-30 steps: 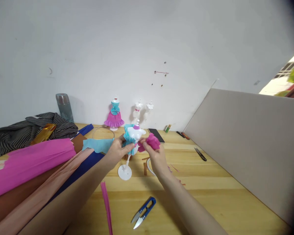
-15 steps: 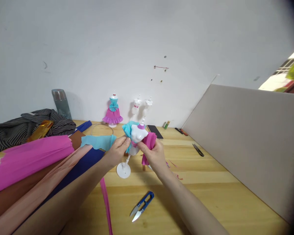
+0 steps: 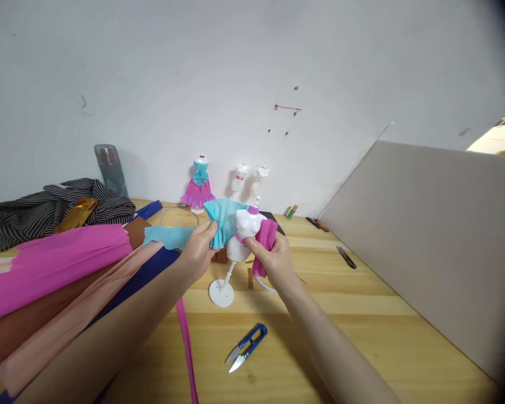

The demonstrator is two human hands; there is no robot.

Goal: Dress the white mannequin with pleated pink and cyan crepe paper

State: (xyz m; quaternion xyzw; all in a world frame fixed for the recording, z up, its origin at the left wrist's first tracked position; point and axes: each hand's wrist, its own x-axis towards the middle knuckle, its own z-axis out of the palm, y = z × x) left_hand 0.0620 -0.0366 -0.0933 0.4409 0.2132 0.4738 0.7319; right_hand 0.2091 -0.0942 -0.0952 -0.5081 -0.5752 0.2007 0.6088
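Observation:
A small white mannequin (image 3: 247, 223) with a pink collar and pink waist band leans above the table, its round base (image 3: 221, 293) tilted toward me. My left hand (image 3: 202, 240) pinches the gathered lower edge of light blue crepe paper (image 3: 227, 217), which spreads out at the mannequin's left side. With its thumb at the waist band, my right hand (image 3: 270, 252) grips the mannequin; folded pink paper (image 3: 266, 238) lies between that hand's fingers and the torso.
Blue snips (image 3: 247, 347) lie in front, black ones (image 3: 345, 257) at right. Coloured paper sheets (image 3: 67, 252), striped cloth (image 3: 84, 193) and a flask (image 3: 110, 170) are at left. Behind stand a dressed mannequin (image 3: 198, 182) and two bare ones. A white panel (image 3: 425, 235) borders the right.
My left hand has moved away from the mannequin's waist, and the light blue paper is now spread wider. The mannequin is more upright. The view has shifted slightly.

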